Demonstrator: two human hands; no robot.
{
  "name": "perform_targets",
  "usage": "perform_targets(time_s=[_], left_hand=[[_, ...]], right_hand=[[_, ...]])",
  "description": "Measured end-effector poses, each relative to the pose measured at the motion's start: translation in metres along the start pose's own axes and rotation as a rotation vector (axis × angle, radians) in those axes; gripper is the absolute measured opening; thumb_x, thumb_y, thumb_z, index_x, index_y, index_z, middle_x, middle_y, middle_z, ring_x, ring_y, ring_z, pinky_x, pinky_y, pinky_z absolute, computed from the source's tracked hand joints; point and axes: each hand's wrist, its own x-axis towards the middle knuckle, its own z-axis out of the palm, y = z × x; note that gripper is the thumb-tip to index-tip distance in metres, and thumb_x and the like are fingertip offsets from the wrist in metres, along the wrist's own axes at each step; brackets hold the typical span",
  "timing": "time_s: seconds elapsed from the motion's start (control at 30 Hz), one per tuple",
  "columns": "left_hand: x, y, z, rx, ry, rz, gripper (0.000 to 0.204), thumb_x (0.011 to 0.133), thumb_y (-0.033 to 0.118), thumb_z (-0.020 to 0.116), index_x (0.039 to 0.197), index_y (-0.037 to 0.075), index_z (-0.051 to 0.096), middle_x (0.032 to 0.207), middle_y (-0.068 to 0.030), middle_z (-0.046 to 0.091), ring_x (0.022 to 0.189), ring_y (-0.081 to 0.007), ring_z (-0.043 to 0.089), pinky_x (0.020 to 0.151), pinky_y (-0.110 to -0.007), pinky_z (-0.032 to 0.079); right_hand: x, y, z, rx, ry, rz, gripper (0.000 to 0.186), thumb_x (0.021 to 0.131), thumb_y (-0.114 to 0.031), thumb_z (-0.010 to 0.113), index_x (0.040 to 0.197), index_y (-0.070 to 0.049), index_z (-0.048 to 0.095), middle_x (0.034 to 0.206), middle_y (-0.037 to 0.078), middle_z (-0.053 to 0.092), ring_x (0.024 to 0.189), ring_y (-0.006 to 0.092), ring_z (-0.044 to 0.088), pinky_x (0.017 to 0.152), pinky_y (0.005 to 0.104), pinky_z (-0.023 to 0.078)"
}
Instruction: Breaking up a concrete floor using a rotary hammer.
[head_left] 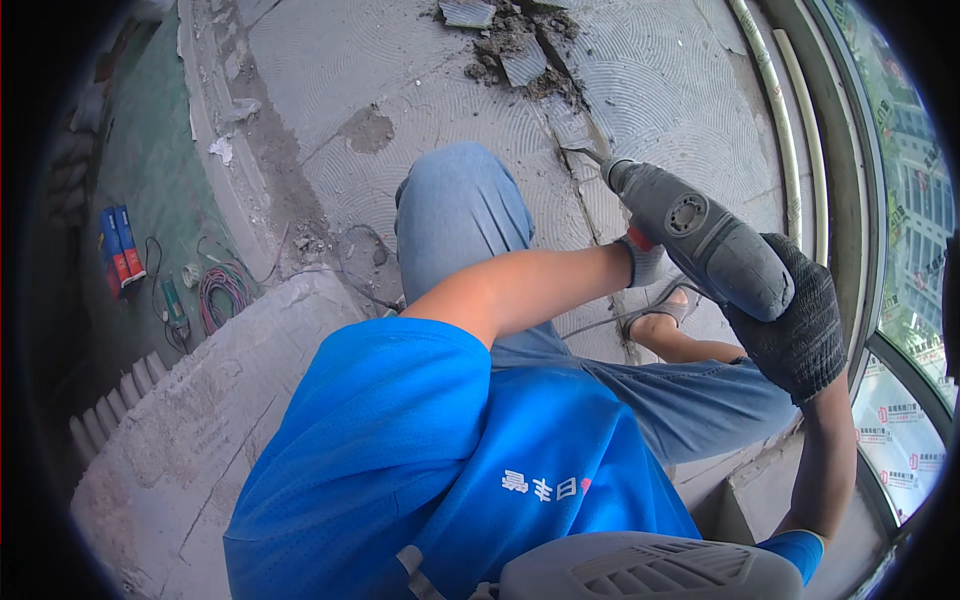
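A grey demolition hammer drill lies diagonally across the right of the head view, its flat chisel bit at a crack in the grooved, tile-stripped floor. My left hand, in a pale knit glove, is closed on the drill's side handle beside the red part, partly hidden by the tool. My right hand, in a dark knit glove, grips the rear handle. Broken tile pieces and dark rubble lie along the crack beyond the bit. My bent knee and a sandalled foot are beside the tool.
A plastered ledge borders my left, with a green floor holding blue-and-red packages, a green power tool and coiled hoses. White pipes run along the window at right. A cable trails behind my legs.
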Motion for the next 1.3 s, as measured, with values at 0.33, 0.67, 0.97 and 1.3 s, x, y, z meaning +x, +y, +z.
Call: perform_targets(time_s=[0.33,0.67,0.97,1.3], left_hand=[[0.029,0.04,0.027,-0.1,0.689,-0.684,0.024,0.095,0.02,0.049,0.114,0.008,0.055,0.116,-0.0108,0.059,0.109,-0.0213,0.056,0.094,-0.037,0.045],[0.027,0.002,0.005,-0.053,0.216,-0.394,0.023,0.094,0.02,0.05,0.113,0.008,0.055,0.113,-0.01,0.06,0.106,-0.0206,0.057,0.093,-0.036,0.046],[0.033,-0.023,-0.039,-0.019,-0.192,-0.109,0.022,0.094,0.02,0.051,0.112,0.008,0.055,0.111,-0.0092,0.06,0.104,-0.02,0.057,0.092,-0.036,0.046],[0.028,-0.029,-0.05,0.383,-0.45,0.109,0.018,0.091,0.02,0.055,0.104,0.009,0.056,0.101,-0.0068,0.061,0.096,-0.018,0.059,0.088,-0.034,0.047]], right_hand=[[0.007,-0.009,0.007,-0.025,-0.076,0.112,0.036,0.07,-0.008,0.068,0.104,0.0,0.06,0.087,0.019,0.067,0.082,0.0302,0.068,0.076,0.037,0.053],[-0.007,-0.018,0.005,-0.075,-0.009,0.111,0.039,0.068,-0.009,0.069,0.105,-0.001,0.059,0.085,0.019,0.067,0.08,0.0336,0.068,0.073,0.0382,0.053],[-0.018,0.015,0.032,-0.061,0.008,0.144,0.045,0.066,-0.011,0.071,0.108,-0.001,0.059,0.088,0.02,0.066,0.083,0.0356,0.067,0.074,0.0397,0.053],[-0.041,0.068,0.06,-0.103,-0.005,0.021,0.052,0.059,-0.022,0.075,0.106,-0.005,0.062,0.089,0.017,0.066,0.081,0.0359,0.065,0.072,0.0428,0.052]])
